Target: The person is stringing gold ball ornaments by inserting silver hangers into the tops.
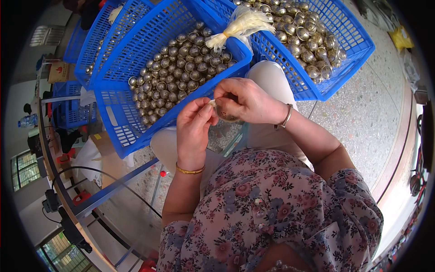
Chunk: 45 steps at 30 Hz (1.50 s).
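Over my lap my two hands meet, fingertips close together. My right hand (244,100) is curled round a perforated metal ball (226,117), mostly hidden by its fingers. My left hand (195,122) pinches a small pale strip (212,103) at the ball's upper left side. Just beyond, a blue plastic basket (106,106) holds many silvery-gold metal balls (181,68). A bundle of pale strips (242,25), gathered by an orange band, lies over that basket's corner. To the right, a second blue basket (360,45) contains more such balls (312,43).
More blue baskets (86,59) stand at the far left. A metal-framed table (97,199) with a black cable runs along my left side. A yellow bag (401,37) lies on the speckled floor (349,109) at the far right.
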### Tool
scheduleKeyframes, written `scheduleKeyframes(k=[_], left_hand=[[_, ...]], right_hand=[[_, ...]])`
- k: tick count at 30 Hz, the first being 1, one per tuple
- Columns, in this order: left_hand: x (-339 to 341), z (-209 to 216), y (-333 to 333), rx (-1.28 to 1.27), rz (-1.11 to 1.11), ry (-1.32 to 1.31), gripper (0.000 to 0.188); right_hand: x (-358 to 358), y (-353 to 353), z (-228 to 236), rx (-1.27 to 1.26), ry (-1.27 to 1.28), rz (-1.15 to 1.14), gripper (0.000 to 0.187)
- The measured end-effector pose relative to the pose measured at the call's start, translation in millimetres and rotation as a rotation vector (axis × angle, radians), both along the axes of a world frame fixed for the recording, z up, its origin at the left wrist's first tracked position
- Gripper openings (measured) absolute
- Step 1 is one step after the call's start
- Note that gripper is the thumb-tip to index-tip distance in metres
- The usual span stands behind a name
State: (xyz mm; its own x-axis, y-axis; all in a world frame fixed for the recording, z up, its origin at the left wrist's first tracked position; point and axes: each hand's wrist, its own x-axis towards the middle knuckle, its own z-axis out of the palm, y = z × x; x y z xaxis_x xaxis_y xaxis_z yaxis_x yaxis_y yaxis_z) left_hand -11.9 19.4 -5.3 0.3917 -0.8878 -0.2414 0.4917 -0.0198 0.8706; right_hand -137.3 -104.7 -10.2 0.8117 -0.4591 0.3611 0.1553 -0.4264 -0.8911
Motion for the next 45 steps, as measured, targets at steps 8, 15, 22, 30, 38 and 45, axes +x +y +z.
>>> scheduleKeyframes(k=[8,15,22,30,38,45], left_hand=[[-11.5,1.7,-4.1,-0.054,0.12,-0.393,0.011],[-14.7,5.4,-1.1,-0.083,0.221,-0.558,0.01],[-14.2,9.8,0.7,-0.031,0.187,-0.637,0.013],[-13.9,8.4,-2.4,-0.095,0.175,-0.822,0.013],[-11.9,8.0,-1.8,-0.09,0.169,-0.736,0.007],[-9.3,9.6,-1.9,-0.034,0.199,-0.622,0.006]], right_hand=[[-1.5,2.9,-2.9,0.532,0.022,0.191,0.007],[-1.8,2.7,-0.9,0.79,0.032,0.231,0.008],[-0.8,1.6,-1.9,0.759,0.026,0.239,0.008],[-0.4,2.0,-5.9,0.708,0.009,0.233,0.008],[-1.8,-0.7,-7.1,0.678,0.058,0.258,0.01],[-6.8,-10.9,-6.7,0.661,0.048,0.287,0.02]])
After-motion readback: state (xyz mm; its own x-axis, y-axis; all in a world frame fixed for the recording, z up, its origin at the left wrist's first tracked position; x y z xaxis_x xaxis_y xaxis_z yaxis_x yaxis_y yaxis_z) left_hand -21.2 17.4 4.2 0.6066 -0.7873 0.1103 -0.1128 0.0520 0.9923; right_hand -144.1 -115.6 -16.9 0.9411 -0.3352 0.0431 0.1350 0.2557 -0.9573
